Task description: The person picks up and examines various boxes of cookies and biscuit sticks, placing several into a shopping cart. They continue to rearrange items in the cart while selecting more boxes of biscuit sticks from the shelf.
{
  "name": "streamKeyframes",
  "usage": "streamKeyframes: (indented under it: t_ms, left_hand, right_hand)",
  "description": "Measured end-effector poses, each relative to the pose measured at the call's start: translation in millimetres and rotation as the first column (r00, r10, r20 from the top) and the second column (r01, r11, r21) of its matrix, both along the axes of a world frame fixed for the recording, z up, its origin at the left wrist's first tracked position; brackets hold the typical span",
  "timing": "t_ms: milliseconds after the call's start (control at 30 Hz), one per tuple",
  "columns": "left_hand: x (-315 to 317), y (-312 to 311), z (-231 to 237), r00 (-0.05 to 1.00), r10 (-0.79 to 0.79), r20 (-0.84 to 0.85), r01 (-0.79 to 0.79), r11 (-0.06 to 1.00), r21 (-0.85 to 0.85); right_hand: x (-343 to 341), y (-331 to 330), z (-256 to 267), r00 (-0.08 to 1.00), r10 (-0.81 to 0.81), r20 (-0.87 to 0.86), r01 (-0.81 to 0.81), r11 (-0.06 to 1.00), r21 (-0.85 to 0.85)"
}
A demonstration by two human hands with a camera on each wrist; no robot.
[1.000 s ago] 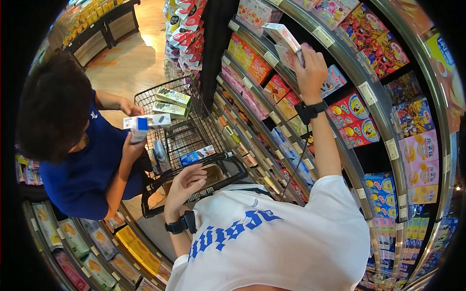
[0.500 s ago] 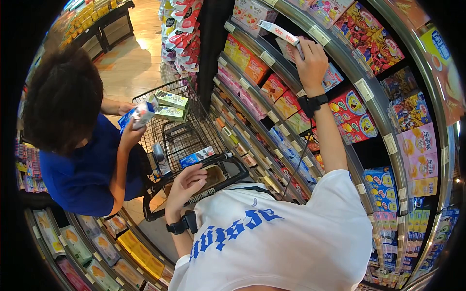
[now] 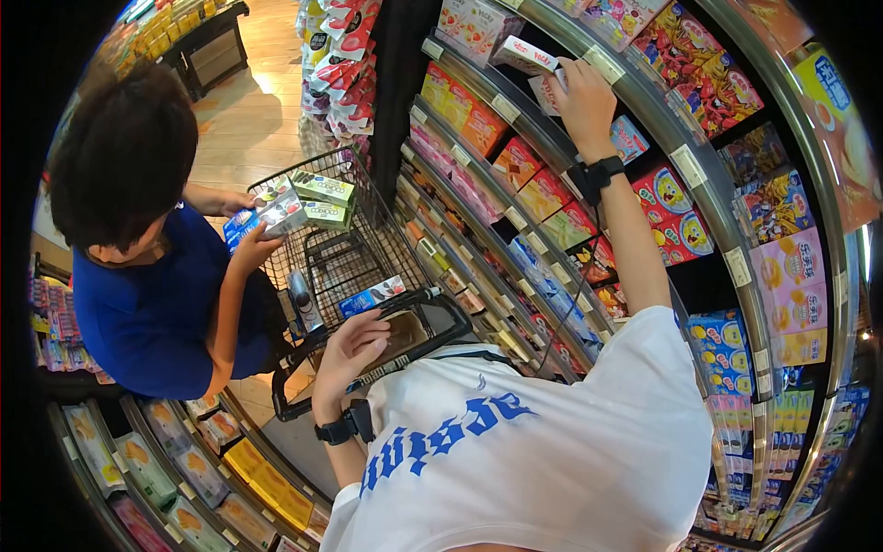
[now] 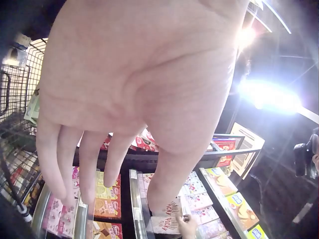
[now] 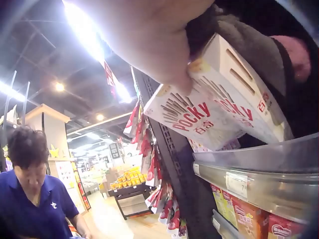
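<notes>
At a shelf on the right, my right hand (image 3: pixel 586 103) grips a white Pocky box (image 3: pixel 524 55) by its end. The right wrist view has the thumb pressed on the top edge of this Pocky box (image 5: pixel 182 117). A second Pocky box (image 5: pixel 249 89) leans right beside it, behind the shelf's front lip (image 5: pixel 279 154). Below the chest, my left hand (image 3: pixel 349 354) hangs over the cart handle with its fingers loosely bent and nothing in them. Its palm (image 4: pixel 134 74) fills much of the left wrist view.
A wire shopping cart (image 3: pixel 368 235) with several snack boxes stands in front of me. To the left, a person in a blue shirt (image 3: pixel 147 304) holds boxes (image 3: pixel 267 216) over it. Shelves of packaged snacks curve along the right, and hanging bags (image 3: pixel 340 64) are at the back.
The Pocky box in my right hand has tilted, showing more of its printed side. The person in blue has turned the boxes in their hands. My left hand stays in place.
</notes>
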State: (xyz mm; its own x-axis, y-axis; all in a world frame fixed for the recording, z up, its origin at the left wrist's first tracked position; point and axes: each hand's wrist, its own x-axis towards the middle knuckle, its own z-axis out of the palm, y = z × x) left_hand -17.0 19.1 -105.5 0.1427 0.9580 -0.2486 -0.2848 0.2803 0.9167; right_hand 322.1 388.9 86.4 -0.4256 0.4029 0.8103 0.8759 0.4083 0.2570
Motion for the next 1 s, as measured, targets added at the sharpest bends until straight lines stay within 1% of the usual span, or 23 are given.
streamKeyframes:
  t_ms: [33, 67, 133, 267, 333, 367, 433, 567, 633, 700, 767, 800, 867, 900, 967, 1000]
  left_hand:
    - [0, 0, 0, 1.0, 0.005, 0.005, -0.005, 1.0, 0.001]
    - [0, 1, 0, 1.0, 0.004, 0.005, -0.004, 1.0, 0.0]
    - [-1, 1, -2, 1.0, -0.006, 0.001, 0.006, 1.0, 0.005]
    - [0, 1, -3, 1.0, -0.018, 0.011, 0.018, 1.0, 0.008]
    - [0, 1, -4, 1.0, -0.019, 0.018, 0.018, 1.0, 0.008]
    - [0, 1, -3, 1.0, -0.021, 0.016, 0.021, 1.0, 0.008]
    - [-1, 0, -1, 1.0, -0.027, 0.006, 0.027, 1.0, 0.005]
    - [-2, -1, -3, 0.999, -0.028, 0.016, 0.028, 1.0, 0.009]
    - [-2, -4, -5, 0.999, -0.028, 0.029, 0.027, 1.0, 0.016]
    - [-2, -6, -6, 0.999, -0.024, 0.033, 0.024, 1.0, 0.015]
    - [-3, -6, -5, 0.999, -0.026, 0.037, 0.025, 1.0, 0.018]
    - [-3, -6, -3, 0.999, -0.025, 0.023, 0.025, 1.0, 0.009]
    - [-3, -6, -1, 1.0, -0.026, 0.013, 0.026, 1.0, 0.0]
    - [-4, -7, -1, 0.999, -0.029, 0.017, 0.029, 1.0, -0.002]
    - [-4, -8, -2, 0.999, -0.029, 0.022, 0.029, 1.0, -0.006]
    - [-4, -8, -4, 0.999, -0.037, 0.025, 0.037, 0.999, -0.011]
  right_hand:
    - [0, 3, 0, 1.0, -0.023, 0.016, 0.024, 0.999, -0.045]
    - [0, 4, 0, 1.0, -0.024, 0.017, 0.024, 0.999, -0.045]
    - [-3, 5, 3, 0.998, -0.06, 0.024, 0.063, 0.988, -0.143]
    - [-6, 18, 3, 0.996, -0.077, 0.033, 0.082, 0.98, -0.182]
    - [-8, 23, 5, 0.99, -0.13, 0.049, 0.139, 0.953, -0.27]
    - [-9, 25, 6, 0.99, -0.133, 0.048, 0.141, 0.952, -0.271]
    - [-13, 28, 7, 0.974, -0.196, 0.111, 0.222, 0.918, -0.33]
    - [-12, 41, 3, 0.963, -0.238, 0.123, 0.267, 0.902, -0.341]
    - [-11, 47, 0, 0.957, -0.277, 0.085, 0.289, 0.904, -0.316]
    - [-9, 52, -2, 0.959, -0.272, 0.078, 0.282, 0.903, -0.323]
    - [-7, 56, -5, 0.968, -0.251, 0.017, 0.243, 0.915, -0.321]
    - [-7, 53, -3, 0.967, -0.254, 0.017, 0.246, 0.915, -0.32]
    - [-5, 49, 1, 0.932, -0.364, 0.006, 0.326, 0.828, -0.455]
    - [-1, 51, -1, 0.932, -0.363, 0.009, 0.327, 0.829, -0.454]
    - [12, 59, -9, 0.951, -0.291, -0.103, 0.228, 0.886, -0.404]
    - [11, 57, -9, 0.95, -0.296, -0.102, 0.23, 0.879, -0.417]
